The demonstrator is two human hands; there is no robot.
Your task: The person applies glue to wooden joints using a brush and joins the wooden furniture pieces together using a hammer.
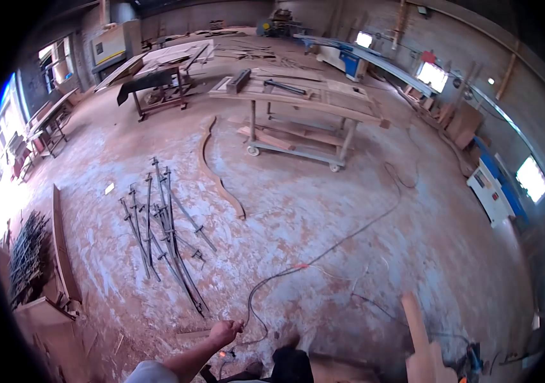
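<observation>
My left hand (pixel 226 332) reaches forward at the bottom middle, its fingers closed. A dark power cable (pixel 251 297) runs up to the fingertips and appears held in them. From there it loops on the floor and trails to the upper right, past a reddish spot on it. My right hand does not show. Beyond my left hand lies a loose pile of long metal bar clamps (pixel 169 233). My dark-clothed legs (pixel 291 365) are at the bottom edge.
A wheeled wooden workbench (pixel 304 99) carries boards and a clamp. A curved wooden strip (pixel 205 166) lies on the dusty floor. Pale wooden pieces (pixel 416 325) stand at lower right, near a tool (pixel 473 357). Thin rods (pixel 28 258) are heaped left, beside a long board (pixel 63 246).
</observation>
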